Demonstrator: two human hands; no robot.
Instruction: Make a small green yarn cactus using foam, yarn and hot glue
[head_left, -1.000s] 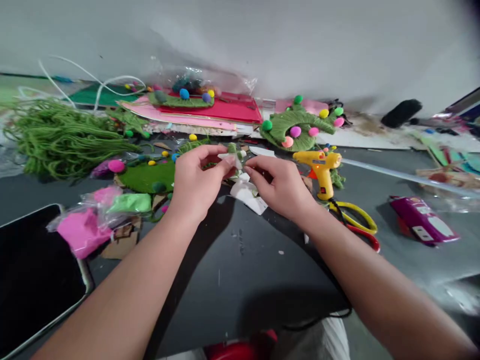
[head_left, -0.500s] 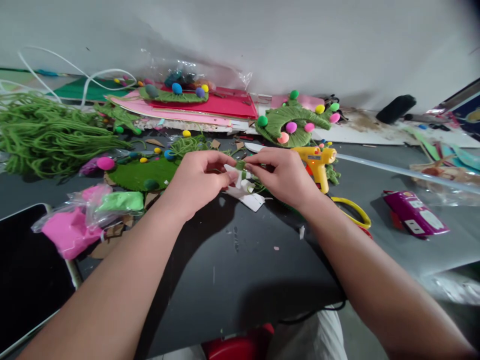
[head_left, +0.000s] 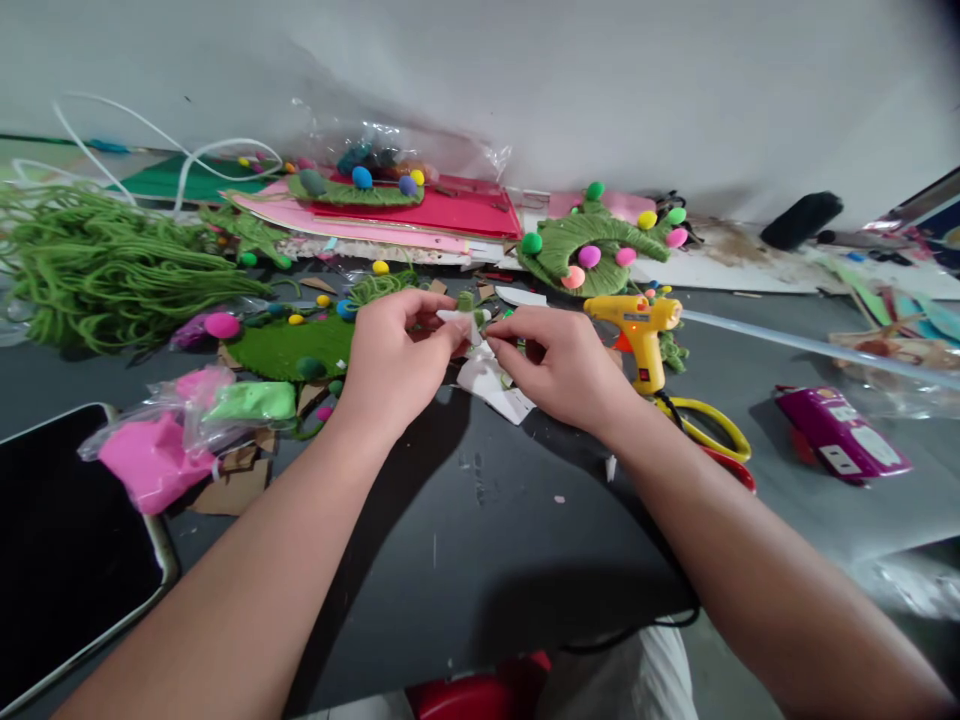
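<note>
Between thumb and fingers, my left hand [head_left: 401,365] pinches a small white pointed cutout [head_left: 475,328], perhaps star-shaped. Green yarn [head_left: 466,301] is wrapped around one of its points. My right hand [head_left: 566,365] is closed close beside it, thumb and forefinger pressed together on what looks like the yarn's strand; the fingertips partly hide it. Below both hands, white paper scraps [head_left: 504,398] lie on the dark table [head_left: 472,560]. A yellow glue gun [head_left: 637,330] stands just beyond my right hand, its small light glowing.
Yellow-and-red-handled scissors [head_left: 720,430] lie by my right forearm. Green yarn [head_left: 112,265] is heaped at the left, near bagged pink clay [head_left: 154,455] and a dark-screened tablet [head_left: 67,560]. Yarn-wrapped shapes with coloured balls [head_left: 592,240] sit behind. A purple packet [head_left: 844,432] lies right.
The white cutout has turned and shows more of its face, with the green-wrapped point upward. My right fingertips have moved slightly down from the wrapped part. The view has shifted a little.
</note>
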